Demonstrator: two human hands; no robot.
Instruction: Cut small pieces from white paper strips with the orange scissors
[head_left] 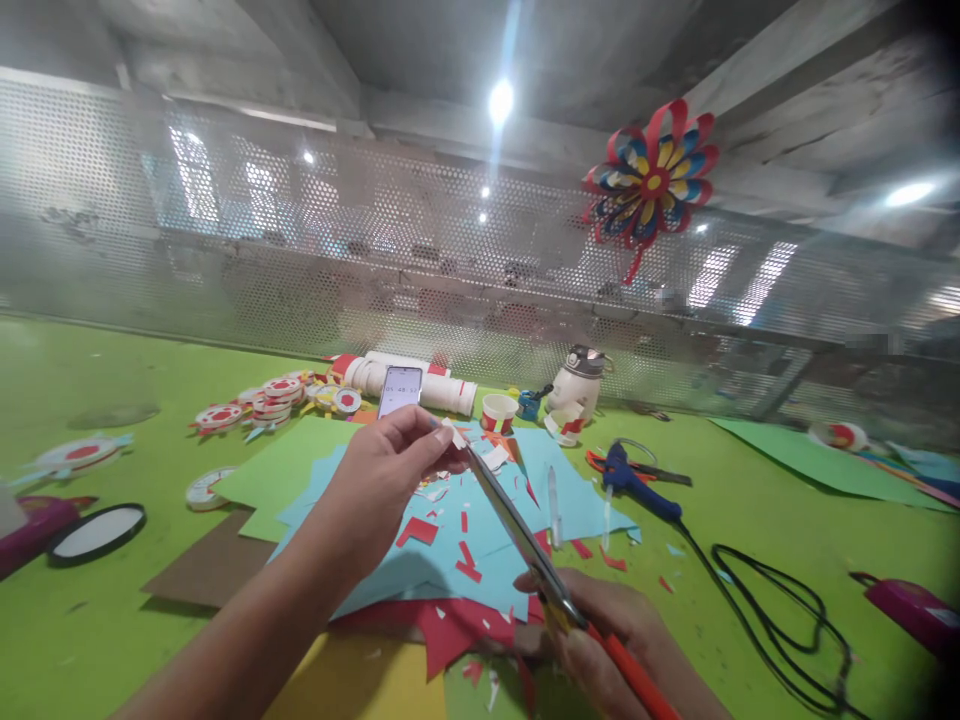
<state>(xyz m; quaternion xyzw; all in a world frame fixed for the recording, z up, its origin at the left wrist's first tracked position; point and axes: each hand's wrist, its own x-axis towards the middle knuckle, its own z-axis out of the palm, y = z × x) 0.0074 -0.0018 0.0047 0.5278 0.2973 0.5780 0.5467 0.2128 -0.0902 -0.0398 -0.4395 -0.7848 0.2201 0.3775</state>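
Between the fingertips of my left hand (401,465) is a small piece of white paper (454,433). My right hand (607,625) grips a pair of scissors (517,528) with orange-red handles. The long metal blades point up and left, their tips right by the white paper; whether they are cutting into it I cannot tell. Beneath both hands lie blue paper sheets (397,580) strewn with red scraps (418,531) and tiny white bits. Red paper (450,640) sticks out below the blue sheets.
A blue glue gun (637,485) with a black cord lies at right, beside orange-handled scissors (667,473). A phone (400,390), a paper cup (499,412) and a white jug (576,388) stand at the back. Round red-and-white paper pieces (270,400) sit left. A paper flower (652,180) hangs above.
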